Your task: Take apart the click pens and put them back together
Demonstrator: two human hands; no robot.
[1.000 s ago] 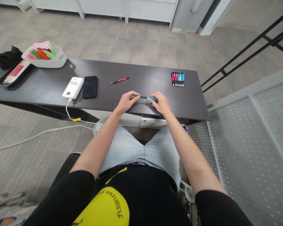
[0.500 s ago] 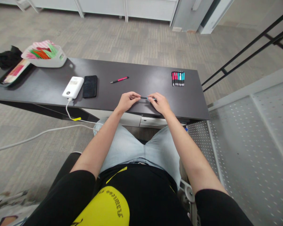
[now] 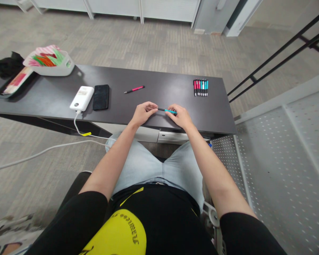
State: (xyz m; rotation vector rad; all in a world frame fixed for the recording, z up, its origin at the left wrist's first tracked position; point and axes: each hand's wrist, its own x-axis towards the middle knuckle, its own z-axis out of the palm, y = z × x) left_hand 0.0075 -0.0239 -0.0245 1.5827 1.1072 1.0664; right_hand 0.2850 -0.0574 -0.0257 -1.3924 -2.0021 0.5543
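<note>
A pen (image 3: 164, 110) with a black grip and a teal barrel lies level between my two hands, just above the near edge of the dark table. My left hand (image 3: 145, 113) pinches its black tip end between thumb and fingers. Around the teal end, my right hand (image 3: 179, 115) is loosely curled, its thumb against the barrel and the forefinger a little raised; the far end is partly hidden by the fingers. Farther back, a red and black pen (image 3: 134, 89) lies alone. Several red and teal pens (image 3: 200, 88) sit side by side in a row at the right.
On the dark table (image 3: 159, 81), a black phone (image 3: 101, 97) lies beside a white power bank (image 3: 82, 98) with a cable (image 3: 76, 122). At the far left are a white basket (image 3: 57, 69) of colourful items, a black tray (image 3: 16, 85) and a black bundle (image 3: 6, 65).
My right fingers have loosened and parted, so more of the pen's teal barrel shows. My left hand keeps its pinch, nearly unmoved.
</note>
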